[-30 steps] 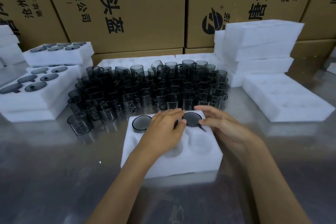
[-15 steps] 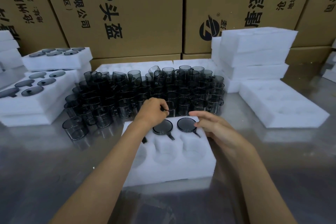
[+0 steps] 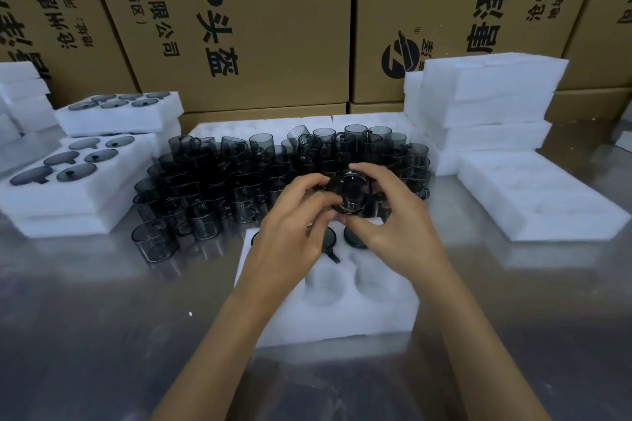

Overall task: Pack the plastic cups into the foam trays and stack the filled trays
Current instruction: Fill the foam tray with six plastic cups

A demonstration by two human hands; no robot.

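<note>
1. A smoky plastic cup [image 3: 349, 192] is held in the air by both hands, above the far edge of the foam tray [image 3: 328, 311] that lies near the front middle of the worktop [image 3: 102, 318]. The left hand [image 3: 294, 225] is curled round the cup's left side, and the right hand [image 3: 393, 215] grips it from the right and from below.
2. Cups are seen seated in the tray's far row: one [image 3: 328, 238] in the middle pocket and one [image 3: 354, 238] to its right. The far left pocket is mostly hidden by the left hand. The near pockets are seen unfilled.
3. The loose cups [image 3: 273, 174] are massed just behind the tray; the cup could be knocked against them if it is lowered too far back.
4. A jam is judged possible if the handle is not lined up with the pocket's slot.
5. Filled trays [image 3: 85, 188] are stacked at the left edge, spare foam [image 3: 485, 106] at the right.
</note>
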